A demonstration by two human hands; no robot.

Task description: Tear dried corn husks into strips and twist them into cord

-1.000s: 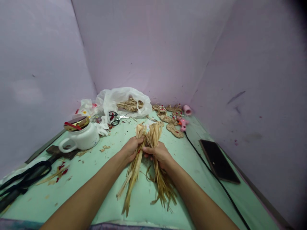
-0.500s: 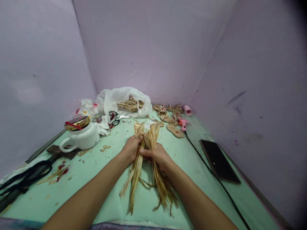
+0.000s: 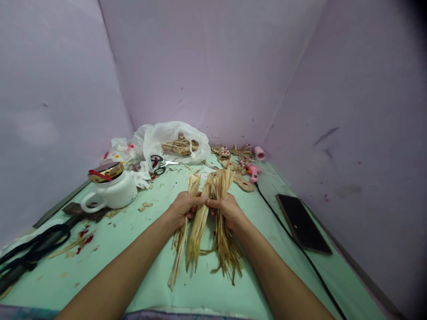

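Observation:
My left hand [image 3: 187, 206] is closed round a thin bunch of straw-coloured dried plant strips [image 3: 180, 255]. A thicker, frayed bundle of dried plant strips [image 3: 225, 249] hangs upright from my right hand [image 3: 230, 210], which is closed round it. Between the two, a wide dried strip [image 3: 199, 235] is pinched where both thumbs meet; I cannot tell which hand bears it. The lower ends of the strips spread out over the pale green table [image 3: 153, 271]. Fingers behind the bundles are mostly hidden.
Left stand a white mug [image 3: 122, 191] and a hammer-like tool [image 3: 78, 211] with black cord. Scissors [image 3: 160, 165] lie before a plastic bag [image 3: 150, 138] of strips. Behind my right hand are braided sole-shaped pieces [image 3: 245, 183], a corded pink glue gun [image 3: 254, 172] and a phone [image 3: 303, 224].
A wide strip now stands apart in the middle, between both thumbs. The right-hand bundle has shifted slightly right, and the left-hand bunch is thinner.

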